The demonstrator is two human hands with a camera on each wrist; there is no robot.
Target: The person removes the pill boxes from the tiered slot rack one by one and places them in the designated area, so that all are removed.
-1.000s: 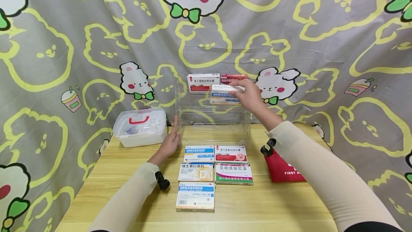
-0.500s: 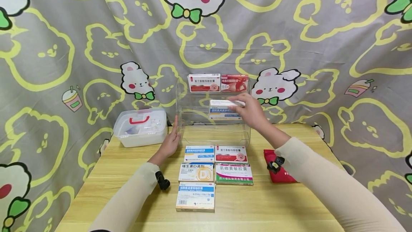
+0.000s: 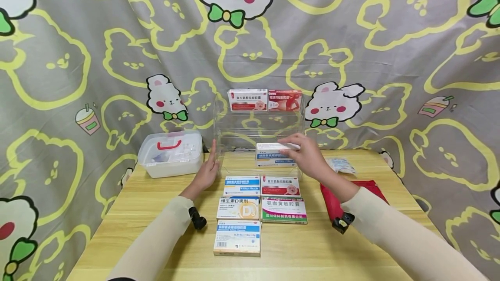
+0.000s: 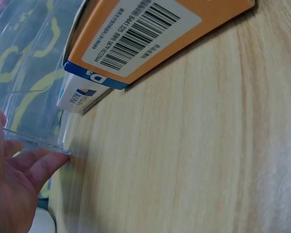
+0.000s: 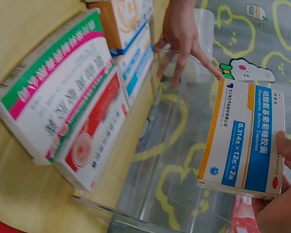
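Note:
My right hand (image 3: 310,157) pinches a white-and-blue glucosamine capsule box (image 3: 268,158) between thumb and fingers, in front of the lower right part of a clear tiered display rack (image 3: 238,130). The same glucosamine box (image 5: 242,141) fills the right side of the right wrist view, its printed front showing. At the rack's left side rests my left hand (image 3: 207,172), fingers extended along it; in the left wrist view the fingertips of the left hand (image 4: 19,179) touch the clear edge. On the top tier stand a red-and-white medicine box (image 3: 248,101) and a red ibuprofen box (image 3: 285,100).
Several medicine boxes lie before the rack, including a vitamin D box (image 3: 238,208), a green-and-pink box (image 3: 284,210) and another glucosamine box (image 3: 236,238). A lidded plastic case (image 3: 170,155) sits left. On the right are a red first-aid pouch (image 3: 330,200) and a clear packet (image 3: 341,165).
My right hand has lowered the glucosamine box from just under the top tier to the rack's lower part. The left hand has stayed at the rack's side.

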